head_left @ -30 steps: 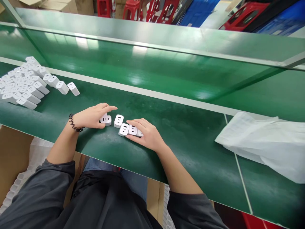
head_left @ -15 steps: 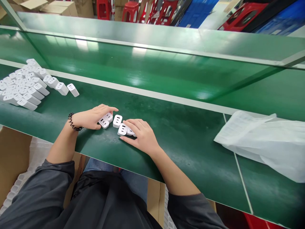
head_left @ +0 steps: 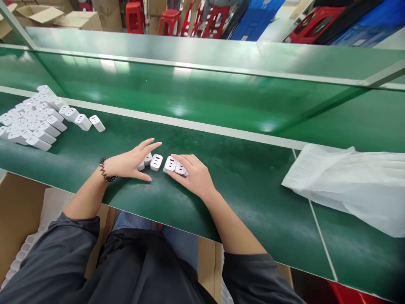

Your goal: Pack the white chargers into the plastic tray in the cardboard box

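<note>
Several small white charger plugs (head_left: 156, 162) lie in a short row on the green belt (head_left: 240, 177) in front of me. My left hand (head_left: 131, 162) rests flat beside the row's left end, fingers stretched out and touching the leftmost plugs. My right hand (head_left: 193, 173) lies over the right end of the row, its fingers curled down on two plugs (head_left: 175, 166). A black coil band sits on my left wrist (head_left: 106, 169).
A large group of the same white plugs (head_left: 34, 120) is laid out at the far left of the belt. A crumpled white plastic bag (head_left: 351, 185) lies at the right. A green shelf and a raised rail (head_left: 202, 69) run behind. Cardboard boxes with white trays (head_left: 22, 211) stand below the belt's near edge.
Both hands have pushed the plugs closer together into a tighter row and shifted slightly right. My left fingers have spread out flatter.
</note>
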